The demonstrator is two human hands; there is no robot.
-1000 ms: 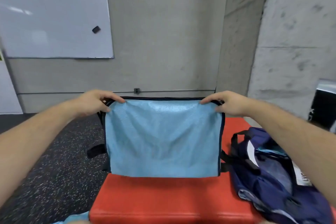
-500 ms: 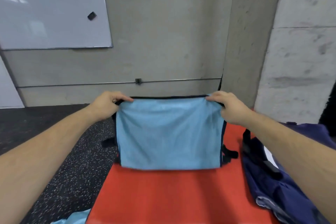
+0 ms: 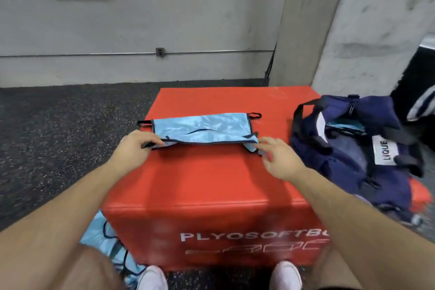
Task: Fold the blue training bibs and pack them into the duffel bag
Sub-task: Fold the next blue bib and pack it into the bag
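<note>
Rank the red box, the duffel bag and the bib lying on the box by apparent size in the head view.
Largest to smallest:
1. red box
2. duffel bag
3. bib
The box reaches nearer the camera, but the gaps are plain.

Bib: folded light-blue mesh bib (image 3: 202, 128) flat on red padded vinyl box (image 3: 200, 176).
Hands: left hand (image 3: 131, 150), right hand (image 3: 280, 160) pinch its near corners.
Bag: navy fabric duffel bag (image 3: 353, 155) open, at box's right.

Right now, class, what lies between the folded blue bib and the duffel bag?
In the head view, only the bare top of the red box lies between the bib and the duffel bag.
</note>
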